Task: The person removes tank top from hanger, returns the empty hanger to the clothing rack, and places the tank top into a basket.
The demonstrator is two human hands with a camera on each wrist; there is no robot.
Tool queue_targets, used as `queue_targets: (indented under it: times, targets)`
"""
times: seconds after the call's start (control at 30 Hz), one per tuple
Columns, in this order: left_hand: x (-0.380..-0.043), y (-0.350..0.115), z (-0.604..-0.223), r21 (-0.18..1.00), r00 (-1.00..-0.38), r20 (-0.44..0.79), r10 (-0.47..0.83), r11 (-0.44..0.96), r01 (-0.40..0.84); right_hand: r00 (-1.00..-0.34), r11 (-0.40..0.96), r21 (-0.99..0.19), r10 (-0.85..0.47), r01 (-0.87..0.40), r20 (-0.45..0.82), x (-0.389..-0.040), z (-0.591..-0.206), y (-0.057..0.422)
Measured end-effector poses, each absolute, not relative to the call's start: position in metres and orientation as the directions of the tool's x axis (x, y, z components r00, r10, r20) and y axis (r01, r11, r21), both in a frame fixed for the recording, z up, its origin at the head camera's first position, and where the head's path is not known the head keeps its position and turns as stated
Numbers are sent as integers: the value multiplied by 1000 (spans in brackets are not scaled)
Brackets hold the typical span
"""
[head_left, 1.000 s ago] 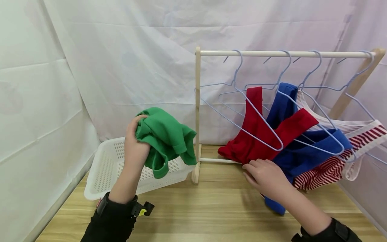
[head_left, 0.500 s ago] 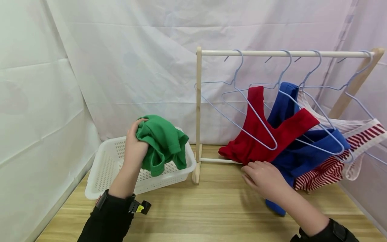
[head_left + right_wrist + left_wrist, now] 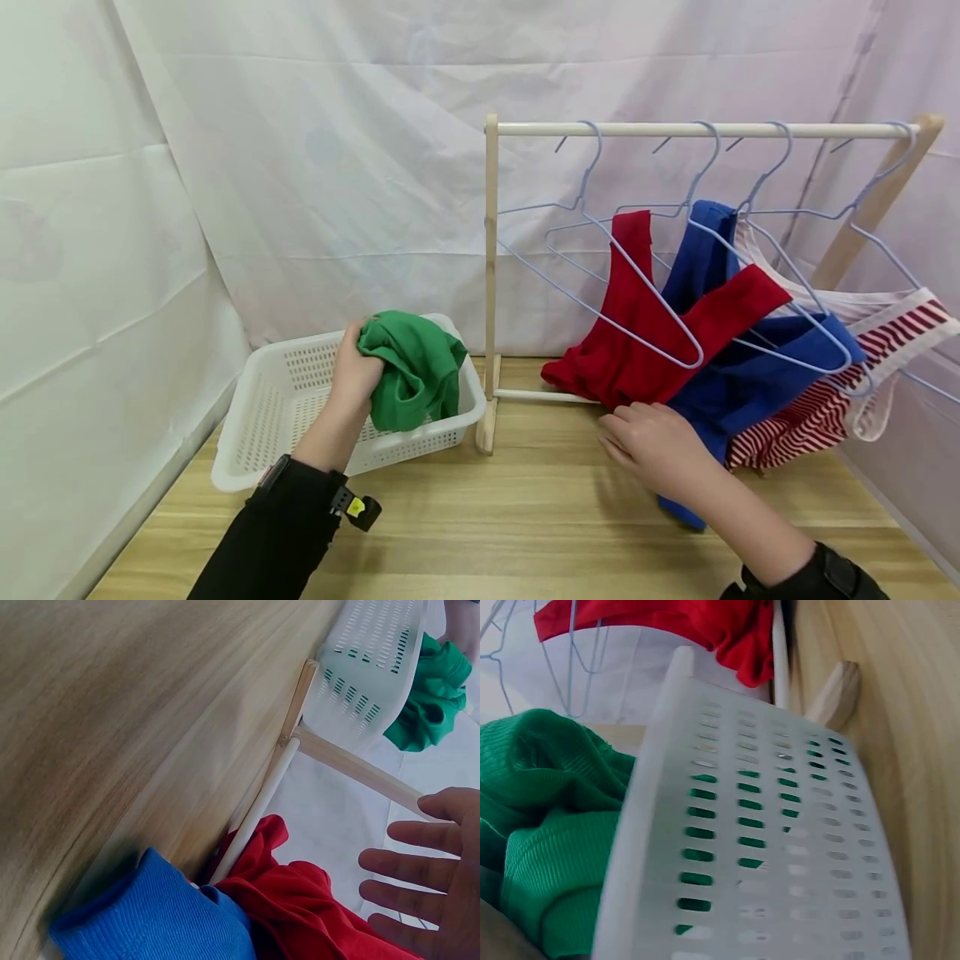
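Observation:
My left hand [image 3: 352,375] holds a bunched green cloth [image 3: 412,367], a ribbed knit garment in the left wrist view [image 3: 562,855], inside the right end of the white perforated basket [image 3: 420,446]. The folds hide most of its fingertips. My right hand [image 3: 660,442] is at the lower hem of a red sleeveless top [image 3: 637,350] that hangs by its straps. In the right wrist view its fingers [image 3: 412,866] are extended and spread beside the red cloth, with nothing gripped.
A small wooden rack [image 3: 491,275] carries several light-blue wire hangers [image 3: 585,187] on its white rail [image 3: 637,130]. A blue garment [image 3: 772,375] and a red-and-white striped one [image 3: 795,433] hang right of the red top. White cloth walls enclose the wooden table [image 3: 487,533].
The left hand has lowered the green cloth from above the basket's right part down into it. The right hand has stayed almost still by the red hem.

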State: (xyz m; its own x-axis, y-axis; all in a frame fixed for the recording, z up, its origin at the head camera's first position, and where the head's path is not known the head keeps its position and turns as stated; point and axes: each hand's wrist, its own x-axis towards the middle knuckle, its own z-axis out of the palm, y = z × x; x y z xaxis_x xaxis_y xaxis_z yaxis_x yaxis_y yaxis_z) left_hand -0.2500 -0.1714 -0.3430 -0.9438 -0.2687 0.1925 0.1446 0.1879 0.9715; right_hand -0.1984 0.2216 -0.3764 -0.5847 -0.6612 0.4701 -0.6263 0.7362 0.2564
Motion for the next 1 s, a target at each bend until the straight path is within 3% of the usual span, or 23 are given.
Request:
queue_targets:
  times: [0.27,0.7,0.87,1.0]
  targets:
    - [-250,-168,-355,999,-967,-12,-255,-33,-4,-604,741,262,-661,-618,446,-192,-379,220]
    - [-246,-160,-370,961,-962,-196,-191,-233,-149,-590,740,280,-663,-612,461,-189,-387,221]
    - [-248,-153,-374,965,-971,-202,-126,-196,-175,-584,736,280,-666,-616,465,-189,-391,222]
    - [-251,-146,-379,987,-985,-158,-63,-14,-158,-585,733,287,-670,-617,456,-189,-392,221]
